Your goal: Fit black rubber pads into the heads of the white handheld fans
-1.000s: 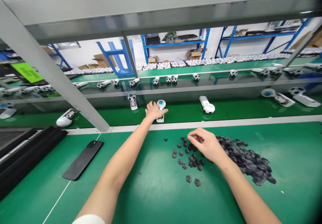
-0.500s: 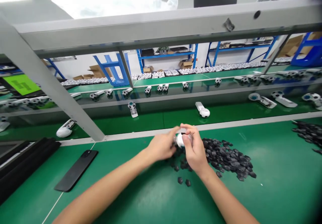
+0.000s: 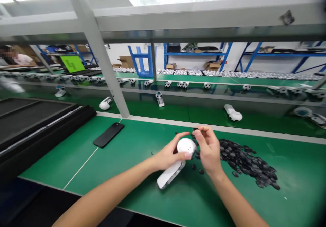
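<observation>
My left hand (image 3: 169,154) is wrapped round a white device (image 3: 186,146) with a round head and a flat handle angled down to the left. The thumb lies across its front. Beside the head, my right hand (image 3: 209,147) pinches a small black piece (image 3: 195,129) between thumb and fingertips, apart from the white surface as far as I can see. A heap of black pentagon-like pieces (image 3: 249,164) lies to the right of my right hand, and several loose ones lie under and between the hands.
A black phone (image 3: 109,135) lies on the green table (image 3: 142,193), right of black trays (image 3: 33,118). Behind a pale rail, similar white devices (image 3: 233,113) rest on a green conveyor belt (image 3: 193,113). A metal post (image 3: 102,57) rises at left. Another person (image 3: 20,58) is far left.
The view has swung left, bringing in more of the trays and the other person. The white device now shows its handle, and the right hand has come away from its head with a black piece.
</observation>
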Available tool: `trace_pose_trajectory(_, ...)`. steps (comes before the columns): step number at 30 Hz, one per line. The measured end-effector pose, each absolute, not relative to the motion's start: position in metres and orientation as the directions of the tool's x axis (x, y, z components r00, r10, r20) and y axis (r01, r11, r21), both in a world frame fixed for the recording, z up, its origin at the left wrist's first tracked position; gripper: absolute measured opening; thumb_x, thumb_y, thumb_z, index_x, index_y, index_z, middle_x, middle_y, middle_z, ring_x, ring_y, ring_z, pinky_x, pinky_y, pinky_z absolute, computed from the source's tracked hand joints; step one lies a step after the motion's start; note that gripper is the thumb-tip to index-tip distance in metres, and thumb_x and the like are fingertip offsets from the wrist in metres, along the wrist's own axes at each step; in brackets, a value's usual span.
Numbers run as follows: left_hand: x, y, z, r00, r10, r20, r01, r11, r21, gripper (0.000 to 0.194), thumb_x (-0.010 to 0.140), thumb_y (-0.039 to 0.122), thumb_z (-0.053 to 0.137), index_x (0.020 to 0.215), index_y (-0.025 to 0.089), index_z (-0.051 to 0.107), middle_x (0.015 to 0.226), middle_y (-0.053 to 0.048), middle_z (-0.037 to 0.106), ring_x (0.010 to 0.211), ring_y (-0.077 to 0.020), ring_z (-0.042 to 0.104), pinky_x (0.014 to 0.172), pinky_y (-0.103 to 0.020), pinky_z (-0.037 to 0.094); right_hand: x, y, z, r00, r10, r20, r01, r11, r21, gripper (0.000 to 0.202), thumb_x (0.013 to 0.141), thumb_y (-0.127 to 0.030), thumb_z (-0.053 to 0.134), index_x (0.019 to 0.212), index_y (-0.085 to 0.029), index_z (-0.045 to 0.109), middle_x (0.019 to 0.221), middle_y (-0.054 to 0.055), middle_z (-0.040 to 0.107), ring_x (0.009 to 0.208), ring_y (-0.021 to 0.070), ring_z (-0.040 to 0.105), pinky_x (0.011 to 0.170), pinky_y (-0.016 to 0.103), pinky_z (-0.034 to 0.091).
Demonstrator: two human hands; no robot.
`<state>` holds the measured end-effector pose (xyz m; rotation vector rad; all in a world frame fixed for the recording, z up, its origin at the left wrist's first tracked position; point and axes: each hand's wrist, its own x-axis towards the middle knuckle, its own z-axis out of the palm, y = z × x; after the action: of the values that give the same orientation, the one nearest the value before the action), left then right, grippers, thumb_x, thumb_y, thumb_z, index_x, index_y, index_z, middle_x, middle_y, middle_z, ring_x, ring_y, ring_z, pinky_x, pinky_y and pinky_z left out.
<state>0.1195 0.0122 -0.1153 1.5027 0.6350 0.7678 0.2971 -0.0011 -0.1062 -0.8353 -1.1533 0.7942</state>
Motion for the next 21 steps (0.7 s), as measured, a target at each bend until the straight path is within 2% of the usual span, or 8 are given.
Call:
trace_pose_trajectory(1, 0.117, 0.017, -0.119, 0.556, 0.828, 0.072, -0.088, -0.028, 0.996, 0.063, 0.088, 0.046, 0.077, 0.141, 0.023, 0.051, 0.114, -0.007, 0.063, 0.091, -0.0181, 0.063, 0.078, -0.027, 0.052, 0.298, -0.001, -0.106, 0.221, 0.873, 0.434, -0.058, 0.456, -0.888, 0.017, 0.098, -0.038, 0.071, 0.1, -0.023, 0.064, 0.091, 0.002, 0.064, 0.085, 0.0168, 0.062, 0.075, 0.026, 0.051)
trace_pose_trajectory(3, 0.112, 0.026, -0.126, 0.462, 0.887, 0.007, -0.164, 0.078, 0.983, 0.051, 0.09, 0.052, 0.073, 0.126, 0.023, 0.054, 0.105, -0.005, 0.062, 0.085, -0.017, 0.065, 0.075, -0.029, 0.056, 0.3, -0.001, -0.107, 0.118, 0.913, 0.391, 0.015, 0.392, -0.92, 0.018, 0.095, -0.039, 0.074, 0.094, -0.022, 0.067, 0.084, 0.001, 0.066, 0.079, 0.0171, 0.063, 0.072, 0.027, 0.052)
trace_pose_trajectory(7, 0.104, 0.038, -0.133, 0.448, 0.89, -0.086, -0.211, 0.199, 0.957, 0.053, 0.092, 0.062, 0.064, 0.126, 0.026, 0.045, 0.099, -0.004, 0.063, 0.074, -0.0189, 0.07, 0.07, -0.041, 0.063, 0.298, 0.003, -0.114, -0.147, 0.965, 0.219, 0.175, 0.243, -0.954, 0.02, 0.092, -0.04, 0.075, 0.089, -0.021, 0.071, 0.085, 0.003, 0.073, 0.08, 0.0208, 0.069, 0.078, 0.031, 0.057)
trace_pose_trajectory(10, 0.101, 0.037, -0.133, 0.467, 0.875, -0.129, -0.193, 0.243, 0.951, 0.053, 0.094, 0.064, 0.062, 0.126, 0.025, 0.044, 0.094, -0.003, 0.063, 0.072, -0.0197, 0.071, 0.068, -0.043, 0.064, 0.291, 0.004, -0.121, -0.131, 0.975, 0.18, 0.219, 0.206, -0.954, 0.021, 0.092, -0.042, 0.073, 0.091, -0.021, 0.073, 0.092, 0.005, 0.076, 0.086, 0.0241, 0.073, 0.082, 0.035, 0.06)
trace_pose_trajectory(12, 0.101, 0.034, -0.133, 0.464, 0.878, -0.117, -0.174, 0.22, 0.96, 0.055, 0.093, 0.061, 0.064, 0.13, 0.026, 0.041, 0.095, -0.002, 0.063, 0.07, -0.0179, 0.07, 0.068, -0.04, 0.064, 0.287, 0.004, -0.125, -0.112, 0.978, 0.177, 0.22, 0.198, -0.955, 0.022, 0.092, -0.042, 0.073, 0.092, -0.021, 0.074, 0.093, 0.006, 0.077, 0.086, 0.025, 0.074, 0.079, 0.035, 0.062)
trace_pose_trajectory(15, 0.103, 0.03, -0.133, 0.44, 0.896, -0.06, -0.136, 0.132, 0.982, 0.074, 0.087, 0.05, 0.078, 0.141, 0.029, 0.032, 0.106, -0.003, 0.061, 0.07, -0.0149, 0.068, 0.069, -0.036, 0.063, 0.285, 0.003, -0.131, -0.11, 0.977, 0.182, 0.217, 0.202, -0.955, 0.021, 0.093, -0.042, 0.072, 0.092, -0.021, 0.074, 0.09, 0.006, 0.077, 0.078, 0.025, 0.075, 0.072, 0.035, 0.064)
trace_pose_trajectory(17, 0.106, 0.029, -0.133, 0.437, 0.897, -0.058, -0.089, 0.108, 0.99, 0.08, 0.083, 0.044, 0.083, 0.142, 0.029, 0.031, 0.106, -0.003, 0.06, 0.071, -0.0141, 0.066, 0.068, -0.033, 0.061, 0.286, 0.002, -0.134, -0.103, 0.975, 0.198, 0.245, 0.217, -0.945, 0.02, 0.093, -0.042, 0.072, 0.091, -0.022, 0.074, 0.088, 0.006, 0.077, 0.075, 0.0248, 0.075, 0.07, 0.034, 0.064)
trace_pose_trajectory(21, 0.11, 0.027, -0.131, 0.436, 0.896, -0.088, -0.02, 0.107, 0.994, 0.076, 0.083, 0.041, 0.082, 0.139, 0.026, 0.033, 0.097, -0.001, 0.06, 0.068, -0.0145, 0.065, 0.065, -0.031, 0.059, 0.29, 0.003, -0.139, -0.082, 0.952, 0.295, 0.378, 0.303, -0.875, 0.018, 0.094, -0.039, 0.072, 0.086, -0.023, 0.072, 0.088, 0.005, 0.076, 0.078, 0.0243, 0.073, 0.073, 0.034, 0.062)
